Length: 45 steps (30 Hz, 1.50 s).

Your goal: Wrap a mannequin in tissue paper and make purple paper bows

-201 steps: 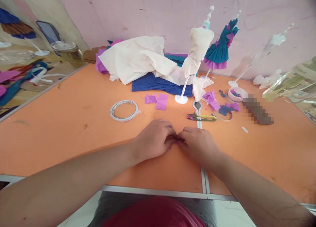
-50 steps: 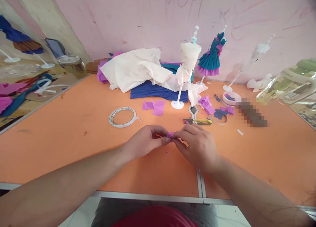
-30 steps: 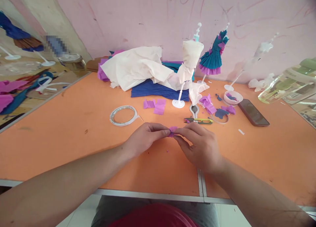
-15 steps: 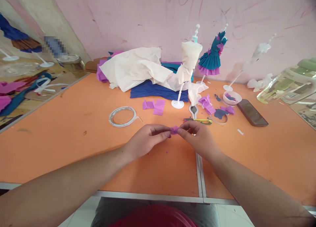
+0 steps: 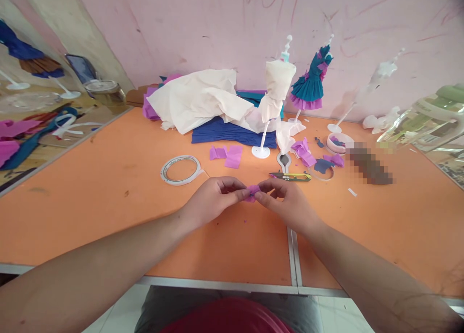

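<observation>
A small gathered piece of purple crepe paper point(image 5: 253, 193) is pinched above the orange table. My left hand point(image 5: 219, 197) grips its left side between thumb and fingers. On the opposite side, my right hand point(image 5: 286, 200) holds it the same way, fingertips close to the left ones. Just beyond my right hand lie yellow-handled thread snips point(image 5: 292, 177). A roll of double-sided tape point(image 5: 180, 170) rests beyond my left forearm, its loose end reaching toward that hand. Flat purple paper pieces point(image 5: 233, 156) lie farther back.
A doll mannequin wrapped in white paper point(image 5: 279, 86) stands at the back, near a mannequin in a teal and purple dress point(image 5: 314, 79). White paper point(image 5: 195, 101) covers a blue pleated sheet point(image 5: 232, 132). At right are a small round tub point(image 5: 340, 143) and a clear bottle point(image 5: 427, 120).
Both hands have shifted slightly left with the purple paper. More of the paper now shows between my fingertips, spread a little wider.
</observation>
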{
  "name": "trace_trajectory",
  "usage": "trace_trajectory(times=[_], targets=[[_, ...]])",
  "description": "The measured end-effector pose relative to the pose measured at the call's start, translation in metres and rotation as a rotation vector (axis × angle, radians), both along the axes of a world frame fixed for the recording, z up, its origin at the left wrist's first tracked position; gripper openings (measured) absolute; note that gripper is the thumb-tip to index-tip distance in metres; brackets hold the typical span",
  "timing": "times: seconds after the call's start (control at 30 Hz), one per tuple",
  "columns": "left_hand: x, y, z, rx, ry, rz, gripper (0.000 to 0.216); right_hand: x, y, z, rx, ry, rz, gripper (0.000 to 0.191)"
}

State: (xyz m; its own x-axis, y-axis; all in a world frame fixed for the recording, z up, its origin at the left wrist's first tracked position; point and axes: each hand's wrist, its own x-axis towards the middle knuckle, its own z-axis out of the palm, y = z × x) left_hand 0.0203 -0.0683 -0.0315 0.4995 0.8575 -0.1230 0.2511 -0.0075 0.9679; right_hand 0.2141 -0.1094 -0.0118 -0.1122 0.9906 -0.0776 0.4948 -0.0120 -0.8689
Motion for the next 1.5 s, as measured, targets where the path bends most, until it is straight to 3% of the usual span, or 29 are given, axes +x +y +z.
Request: trace_trajectory(times=[0.13, 0.3, 0.4, 0.5, 0.7, 1.03, 1.17, 1.27, 1.5], targets=[[0.000, 0.001, 0.000, 0.000, 0.028, -0.023, 0.029, 0.002, 0.004, -0.002, -0.038, 0.015, -0.011, 0.023], [0.001, -0.001, 0.002, 0.025, 0.049, -0.013, 0.039, 0.005, 0.005, -0.004, -0.065, -0.044, 0.102, 0.018], [0.001, -0.002, 0.004, 0.080, 0.097, -0.071, 0.031, 0.005, 0.004, -0.005, -0.048, -0.079, 0.154, 0.019], [0.000, -0.001, 0.005, 0.070, 0.131, -0.105, 0.027, 0.003, 0.003, -0.005, -0.015, -0.066, 0.106, 0.021], [-0.001, 0.002, 0.000, 0.018, 0.072, 0.021, 0.029, 0.000, 0.000, -0.004, -0.116, 0.071, 0.064, 0.032], [-0.002, 0.003, -0.002, -0.055, -0.058, -0.015, 0.040, 0.006, 0.005, -0.004, -0.250, 0.307, 0.118, 0.027], [-0.005, 0.003, 0.004, 0.025, 0.024, -0.051, 0.035, 0.008, 0.006, -0.002, -0.260, 0.247, 0.227, 0.024], [-0.005, 0.001, 0.005, -0.028, 0.111, -0.107, 0.028, 0.008, 0.005, -0.002, -0.202, 0.156, 0.228, 0.025], [-0.001, 0.003, -0.005, -0.115, -0.116, 0.117, 0.030, 0.002, 0.000, -0.001, -0.141, 0.104, 0.060, 0.034]])
